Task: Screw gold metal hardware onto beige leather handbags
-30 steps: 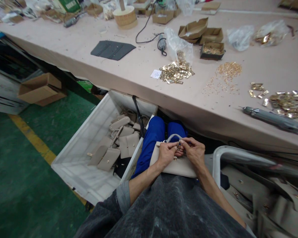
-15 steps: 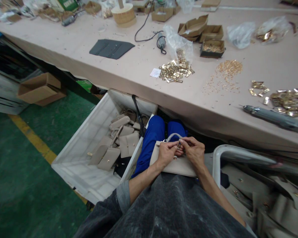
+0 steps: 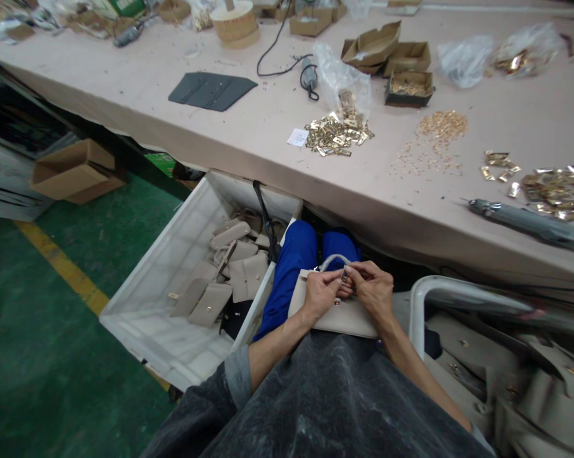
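Observation:
A small beige bag point(image 3: 338, 320) lies on my lap over blue trousers, below the table's front edge. My left hand point(image 3: 319, 294) rests on its top edge with fingers pinched together. My right hand point(image 3: 373, 289) meets it from the right, thumb and fingers pinched on a small gold metal fitting point(image 3: 345, 277) at the bag's top. A pale curved handle point(image 3: 333, 260) arches just beyond both hands.
A white bin point(image 3: 149, 280) at my left holds several beige pouches. A second bin point(image 3: 420, 302) at my right holds more beige pieces. On the pink table point(image 3: 249, 137) lie gold hardware piles point(image 3: 337, 132), small screws point(image 3: 440, 124), cardboard boxes, and a grey power screwdriver point(image 3: 525, 222).
Both hands stay pinched at the bag's top with hardly any movement. The camera has tilted slightly, so the table contents sit a little higher in view.

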{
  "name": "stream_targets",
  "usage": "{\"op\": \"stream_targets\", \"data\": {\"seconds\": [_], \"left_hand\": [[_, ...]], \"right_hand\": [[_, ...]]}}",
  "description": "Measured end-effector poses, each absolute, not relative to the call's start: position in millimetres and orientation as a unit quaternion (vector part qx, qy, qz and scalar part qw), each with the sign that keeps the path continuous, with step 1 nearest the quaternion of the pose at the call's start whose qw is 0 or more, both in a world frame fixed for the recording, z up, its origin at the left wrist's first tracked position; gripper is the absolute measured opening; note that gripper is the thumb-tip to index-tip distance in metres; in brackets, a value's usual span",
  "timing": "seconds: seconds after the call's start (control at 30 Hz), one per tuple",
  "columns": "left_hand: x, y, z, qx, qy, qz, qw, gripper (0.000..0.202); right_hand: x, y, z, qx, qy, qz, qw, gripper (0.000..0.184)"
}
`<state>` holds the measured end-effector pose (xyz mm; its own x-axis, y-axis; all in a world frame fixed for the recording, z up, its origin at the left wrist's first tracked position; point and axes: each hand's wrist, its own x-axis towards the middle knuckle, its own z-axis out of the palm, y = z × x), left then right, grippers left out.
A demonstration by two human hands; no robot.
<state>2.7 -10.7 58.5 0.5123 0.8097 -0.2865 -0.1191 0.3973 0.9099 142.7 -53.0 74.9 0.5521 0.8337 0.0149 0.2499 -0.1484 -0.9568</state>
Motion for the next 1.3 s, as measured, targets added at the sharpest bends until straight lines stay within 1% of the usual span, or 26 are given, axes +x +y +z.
{"op": "stream_targets", "data": {"seconds": [0.17, 0.4, 0.5, 0.6, 0.73, 0.9, 1.17, 1.3], "left_hand": [[5, -11, 59, 0.443, 0.405, 0.323, 0.732, 0.037], [8, -10, 65, 0.404, 0.429, 0.315, 0.744, 0.032], [8, -11, 69, 0.402, 0.43, 0.318, 0.743, 0.03], [8, -12, 72, 0.398, 0.432, 0.325, 0.742, 0.03], [9, -12, 72, 0.391, 0.441, 0.322, 0.741, 0.033], [9, -12, 67, 0.39, 0.437, 0.324, 0.743, 0.032], [9, -12, 65, 0.382, 0.447, 0.317, 0.744, 0.036], [9, -13, 67, 0.382, 0.442, 0.323, 0.744, 0.032]], "right_hand": [[141, -53, 75, -0.703, -0.391, 0.272, 0.528, 0.023], [145, -56, 82, -0.705, -0.36, 0.304, 0.53, 0.029], [145, -57, 82, -0.701, -0.35, 0.317, 0.534, 0.028], [144, -58, 80, -0.703, -0.342, 0.303, 0.544, 0.025], [143, -59, 79, -0.699, -0.378, 0.278, 0.539, 0.022], [144, -60, 80, -0.692, -0.39, 0.275, 0.542, 0.017], [143, -59, 83, -0.687, -0.411, 0.261, 0.539, 0.017], [142, -58, 85, -0.685, -0.416, 0.261, 0.537, 0.016]]}}
